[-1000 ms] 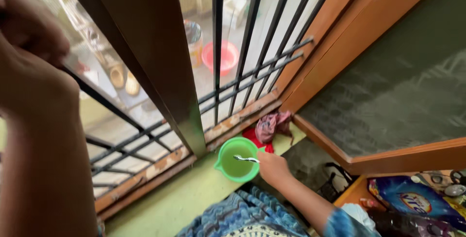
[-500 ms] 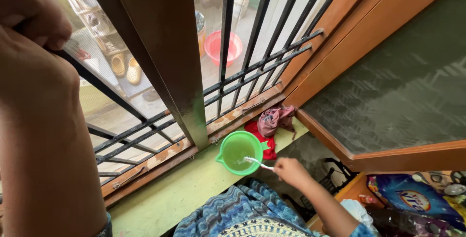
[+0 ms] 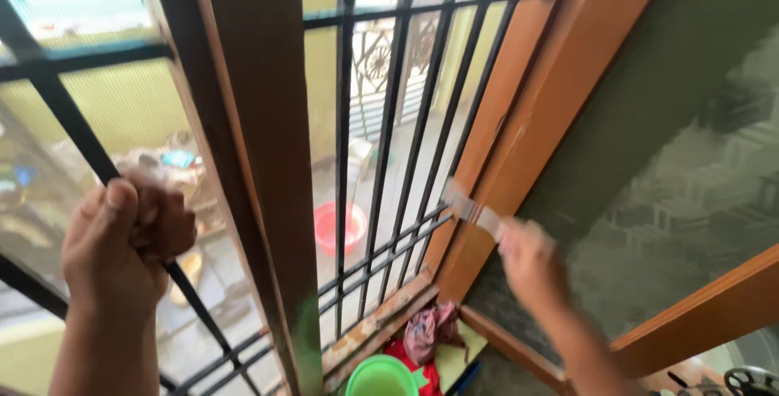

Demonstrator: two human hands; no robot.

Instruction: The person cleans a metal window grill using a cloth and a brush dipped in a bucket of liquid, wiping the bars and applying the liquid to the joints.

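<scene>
Our left hand (image 3: 122, 242) has its fingers clamped on a window bar (image 3: 77, 148). Our right hand (image 3: 527, 262), blurred, seems closed on a brush (image 3: 471, 211), bristles up-left against the wooden frame (image 3: 519, 120).

left hand (image 3: 122, 242) gripping window bar (image 3: 81, 148) — right hand (image 3: 527, 262), brush (image 3: 475, 213)

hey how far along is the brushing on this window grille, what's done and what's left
Done: hard to judge; no bar or frame shows a clear before-and-after finish. In hand: the right hand, blurred, holds a small brush at the black grille bars beside the brown wooden frame, while the left hand grips a diagonal bar. Left: probably most bars. The green bowl sits on the sill below.
</scene>
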